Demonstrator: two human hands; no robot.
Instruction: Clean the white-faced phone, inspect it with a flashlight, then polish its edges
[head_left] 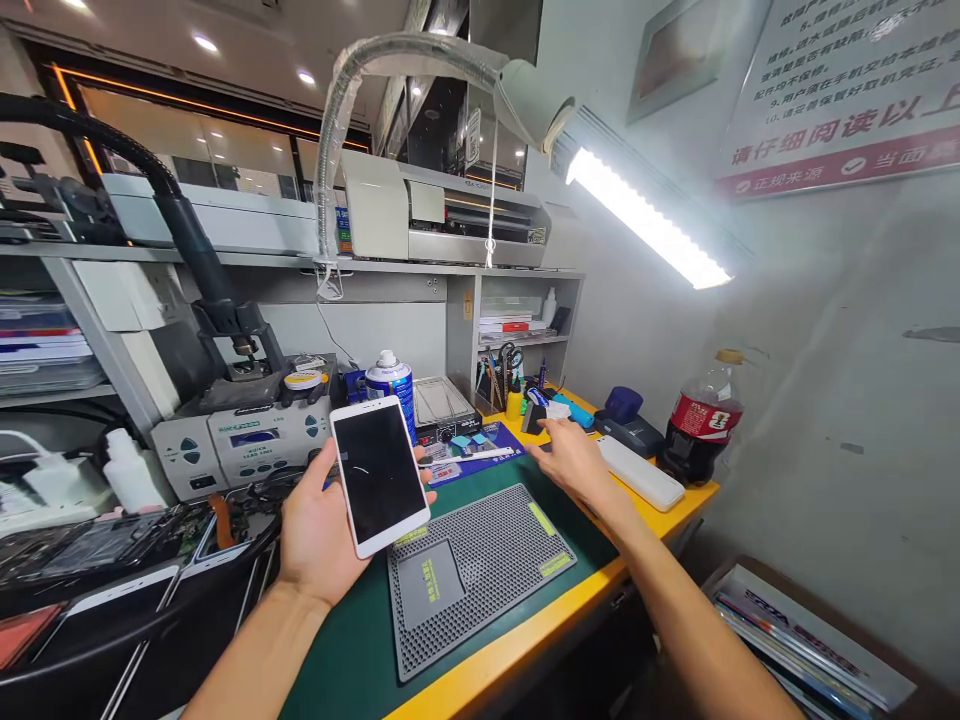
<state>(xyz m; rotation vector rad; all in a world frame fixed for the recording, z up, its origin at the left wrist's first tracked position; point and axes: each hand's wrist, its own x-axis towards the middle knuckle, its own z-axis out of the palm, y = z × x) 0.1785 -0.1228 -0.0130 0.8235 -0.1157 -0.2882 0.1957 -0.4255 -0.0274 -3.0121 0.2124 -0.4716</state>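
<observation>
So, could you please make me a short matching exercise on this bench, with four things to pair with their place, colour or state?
Things:
1. phone
2. textured mat
3. lamp
4. bottle

Descriptions:
A. lit
B. bearing a red label
C. held in the left hand
D. grey, lying on the green surface

Pairs: 1-C, 2-D, 3-A, 4-B

Phone (380, 475) before spray can (392, 377)
</observation>
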